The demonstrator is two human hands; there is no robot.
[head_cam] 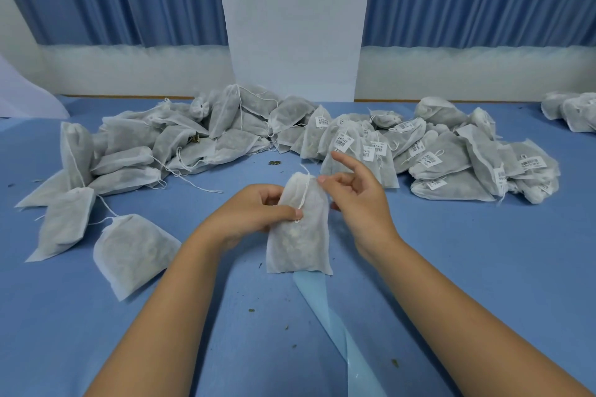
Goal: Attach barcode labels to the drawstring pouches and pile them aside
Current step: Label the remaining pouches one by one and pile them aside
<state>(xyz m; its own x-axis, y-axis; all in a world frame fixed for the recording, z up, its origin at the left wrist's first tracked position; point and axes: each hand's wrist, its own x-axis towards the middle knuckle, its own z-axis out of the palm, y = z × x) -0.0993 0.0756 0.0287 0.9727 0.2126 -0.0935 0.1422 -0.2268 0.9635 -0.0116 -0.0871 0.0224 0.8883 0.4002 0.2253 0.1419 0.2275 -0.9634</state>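
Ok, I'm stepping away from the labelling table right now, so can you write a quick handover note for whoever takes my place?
Left hand grips the held pouch, thumb on its front. Right hand pinches its upper right edge, index finger raised.
No label shows on that pouch. A light-blue strip runs from under it along the table.
Done: labelled pile, on the right.
To do: unlabelled pile, on the left, plus the held one.
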